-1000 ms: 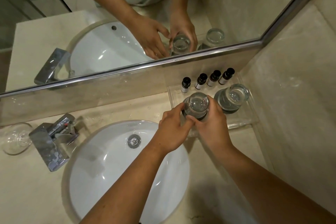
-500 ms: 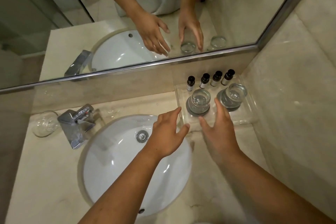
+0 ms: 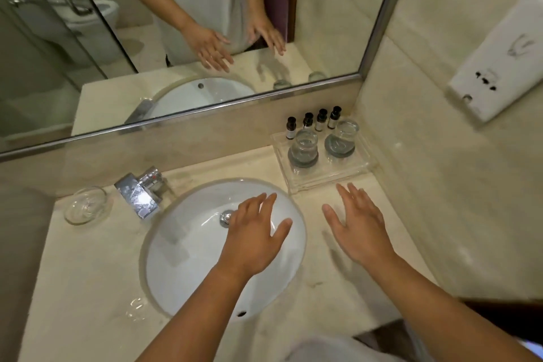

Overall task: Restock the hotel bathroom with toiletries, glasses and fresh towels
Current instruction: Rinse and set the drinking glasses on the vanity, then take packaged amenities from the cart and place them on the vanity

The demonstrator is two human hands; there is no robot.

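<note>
Clear glass tumblers (image 3: 304,145) stand on the transparent plastic tray (image 3: 329,182) in the counter (image 3: 338,288) corner, left hand (image 3: 252,239) and right hand (image 3: 357,229) empty, fingers (image 3: 346,196) spread, though one careless swipe could topple them.

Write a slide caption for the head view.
Open left hand and right hand above the beige sink counter; two clear glasses, four black-capped bottles on the transparent tray.

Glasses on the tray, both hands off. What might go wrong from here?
The right hand hovers just short of the tray; a careless sweep may shove it. The glasses stand close in front of the bottles, so lifting a bottle may topple one.
</note>
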